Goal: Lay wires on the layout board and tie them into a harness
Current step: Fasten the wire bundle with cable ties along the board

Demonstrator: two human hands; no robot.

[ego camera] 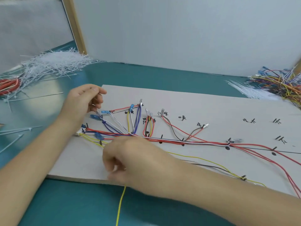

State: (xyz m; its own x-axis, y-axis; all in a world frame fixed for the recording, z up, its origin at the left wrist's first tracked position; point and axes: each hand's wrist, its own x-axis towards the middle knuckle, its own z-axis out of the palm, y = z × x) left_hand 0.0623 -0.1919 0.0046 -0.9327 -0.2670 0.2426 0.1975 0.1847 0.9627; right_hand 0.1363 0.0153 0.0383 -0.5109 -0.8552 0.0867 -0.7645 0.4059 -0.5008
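Note:
A white layout board (pixel 203 105) with black pegs and handwritten marks lies on the teal table. Red, white, black, purple and yellow wires (pixel 179 141) run along it in a bundle, with branches ending in blue terminals (pixel 105 112). My left hand (pixel 84 100) hovers at the board's left end, fingers curled around a thin white wire end near a blue terminal. My right hand (pixel 130 160) rests on the board's front edge, blurred, fingers closed on a yellow wire (pixel 121 204) that hangs down off the board.
A heap of white cable ties (pixel 53 64) lies at the back left beside red wires (pixel 9 85). Loose ties (pixel 14 132) sit at the left edge. A pile of mixed coloured wires (pixel 280 84) and more ties fills the back right. A white panel stands behind.

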